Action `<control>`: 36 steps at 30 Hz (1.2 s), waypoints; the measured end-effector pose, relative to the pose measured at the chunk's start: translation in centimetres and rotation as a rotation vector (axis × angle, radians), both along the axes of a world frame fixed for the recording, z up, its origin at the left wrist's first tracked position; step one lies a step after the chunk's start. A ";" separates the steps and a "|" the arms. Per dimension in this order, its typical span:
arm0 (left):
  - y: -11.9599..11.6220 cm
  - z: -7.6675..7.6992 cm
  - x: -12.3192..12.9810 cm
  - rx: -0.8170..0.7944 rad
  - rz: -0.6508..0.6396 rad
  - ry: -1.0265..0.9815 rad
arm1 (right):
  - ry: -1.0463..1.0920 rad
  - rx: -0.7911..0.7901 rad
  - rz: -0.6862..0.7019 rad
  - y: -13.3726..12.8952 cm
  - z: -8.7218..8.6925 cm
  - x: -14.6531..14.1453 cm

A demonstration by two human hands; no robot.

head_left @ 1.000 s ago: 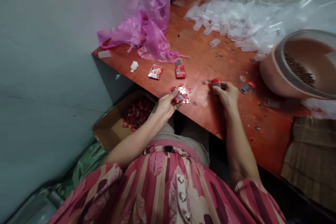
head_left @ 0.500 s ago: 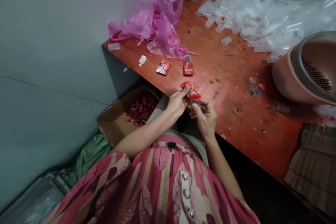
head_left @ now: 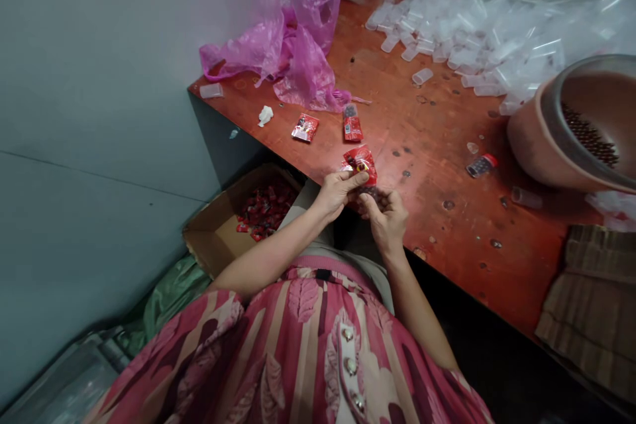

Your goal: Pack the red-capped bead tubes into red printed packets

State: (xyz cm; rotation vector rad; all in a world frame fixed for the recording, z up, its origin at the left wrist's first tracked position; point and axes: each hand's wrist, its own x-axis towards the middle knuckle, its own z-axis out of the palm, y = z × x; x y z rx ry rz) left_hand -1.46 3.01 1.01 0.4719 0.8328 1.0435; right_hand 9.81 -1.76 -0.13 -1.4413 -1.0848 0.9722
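At the table's front edge my left hand (head_left: pixel 336 197) pinches a small red printed packet (head_left: pixel 364 156) between thumb and fingers. My right hand (head_left: pixel 388 220) grips the lower part of a small clear jar (head_left: pixel 369 191) filled with dark beads. The packet lies over the jar's top, so its red cap is hidden; whether the jar is inside the packet I cannot tell. Just beyond my hands lie a flat red packet (head_left: pixel 305 128) and a jar in a red wrapper (head_left: pixel 352 123).
Clear plastic cups (head_left: pixel 467 40) are heaped at the back right. A bowl (head_left: pixel 534 126) with brown beads stands nearer, beside a red-capped jar (head_left: pixel 481 165). A pink plastic bag (head_left: pixel 308 73) lies back left. Below, a cardboard box (head_left: pixel 218 232) holds several red packets.
The red packet has come over the jar's red cap, which showed before. Both hands stay close together at the table edge. The view has shifted slightly.
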 end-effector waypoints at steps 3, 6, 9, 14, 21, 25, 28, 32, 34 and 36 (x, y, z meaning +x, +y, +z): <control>0.3 -0.1 -0.4 0.067 -0.090 0.050 | 0.136 -0.043 0.087 0.3 0.0 0.6; 0.5 -0.4 -0.7 0.107 -0.158 0.083 | 0.226 -0.072 0.141 0.6 -0.2 0.9; 0.5 -0.5 -0.7 0.060 -0.133 0.101 | 0.131 -0.006 0.054 0.7 -0.5 0.8; 0.4 0.0 -0.5 0.033 -0.055 0.081 | 0.218 -0.035 0.036 0.6 -0.4 0.2; 0.2 -0.1 0.0 0.008 0.092 0.081 | 0.085 0.037 -0.018 -0.3 -0.7 -0.3; -0.5 -0.3 0.4 0.038 0.136 0.109 | 0.189 -0.005 -0.038 -0.2 -1.2 -0.4; -0.9 -0.2 0.4 0.036 0.117 0.056 | 0.380 -0.089 0.023 0.1 -1.0 -0.2; -1.2 -0.5 0.5 0.015 0.094 0.042 | 0.308 -0.065 0.012 -0.3 -0.9 -0.6; -1.4 -0.9 0.7 0.038 0.104 0.099 | 0.269 -0.039 -0.018 -0.7 -1.2 -0.9; -1.6 -1.4 0.6 0.058 0.115 0.158 | 0.270 -0.053 -0.007 -0.9 -1.6 -0.8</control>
